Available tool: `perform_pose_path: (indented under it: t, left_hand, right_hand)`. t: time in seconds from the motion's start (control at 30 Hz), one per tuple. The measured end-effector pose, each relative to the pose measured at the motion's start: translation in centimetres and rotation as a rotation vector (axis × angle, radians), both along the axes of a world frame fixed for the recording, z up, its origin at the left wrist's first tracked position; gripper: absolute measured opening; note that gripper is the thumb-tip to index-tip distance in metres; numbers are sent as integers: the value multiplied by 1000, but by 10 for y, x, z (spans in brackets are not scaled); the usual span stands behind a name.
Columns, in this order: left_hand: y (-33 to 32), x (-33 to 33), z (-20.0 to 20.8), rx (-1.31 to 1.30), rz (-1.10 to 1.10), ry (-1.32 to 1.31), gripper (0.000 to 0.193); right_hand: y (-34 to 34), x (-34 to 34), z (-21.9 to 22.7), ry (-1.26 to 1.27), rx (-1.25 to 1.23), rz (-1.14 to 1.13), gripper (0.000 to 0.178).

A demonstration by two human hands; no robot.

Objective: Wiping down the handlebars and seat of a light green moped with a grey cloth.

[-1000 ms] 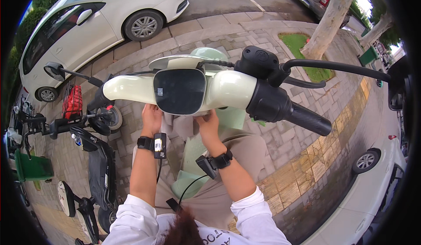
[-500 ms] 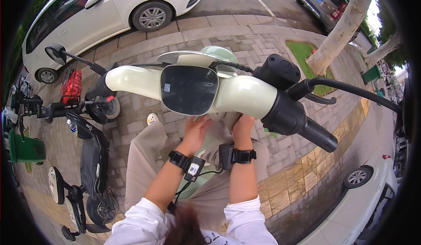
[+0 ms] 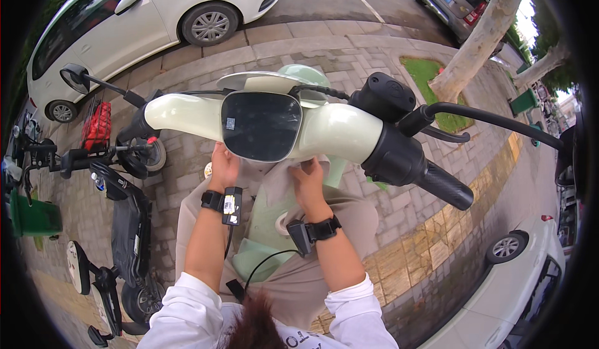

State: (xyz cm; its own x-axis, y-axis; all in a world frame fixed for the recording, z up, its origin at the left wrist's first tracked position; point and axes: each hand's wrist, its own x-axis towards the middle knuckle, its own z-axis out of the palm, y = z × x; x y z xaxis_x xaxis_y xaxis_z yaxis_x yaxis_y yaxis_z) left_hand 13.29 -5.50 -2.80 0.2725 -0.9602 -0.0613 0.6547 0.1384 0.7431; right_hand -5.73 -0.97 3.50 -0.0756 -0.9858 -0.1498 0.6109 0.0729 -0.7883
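Note:
The pale cream-green scooter's handlebar (image 3: pixel 340 130) spans the view in front of me, with a dark display (image 3: pixel 262 127) at its middle. My left hand (image 3: pixel 224 167) is just below the bar, left of the display, its fingers curled and its fingertips partly hidden. My right hand (image 3: pixel 307 177) is below the display's right side, thumb and fingers bent together. A thin greyish sheet (image 3: pixel 267 173), its kind unclear, hangs between my hands and seems gripped by both. Behind it is the scooter's pale green body (image 3: pixel 268 215). Each wrist wears a strapped black device.
Black grips and levers stick out right, beside a black grip (image 3: pixel 446 186). A mirror (image 3: pixel 76 77) is on the left. Black scooters (image 3: pixel 131 224) are parked at left. A white car (image 3: pixel 125 21) stands ahead, another car (image 3: pixel 499 293) at lower right, and a tree trunk (image 3: pixel 477 43) at upper right.
My hands have moved apart: the left went left and up to the bar, the right shifted left and came out from under the bar. More of the greyish sheet and green body shows.

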Motion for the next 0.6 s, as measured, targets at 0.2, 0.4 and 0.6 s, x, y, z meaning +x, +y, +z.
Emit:
perform_pose_path:
  t: [0.2,0.4,0.6]
  left_hand:
    - [30,-65,33,197,-9,362,25]
    - [48,-104,37,124,-4,195,40]
    - [41,-102,27,200,-84,-410,40]
  right_hand:
    - [-12,-33,-18,263,-64,-87,41]
    - [-21,-58,-12,597,-122,-371,33]
    - [-36,-49,-44,975,-190,-117,29]
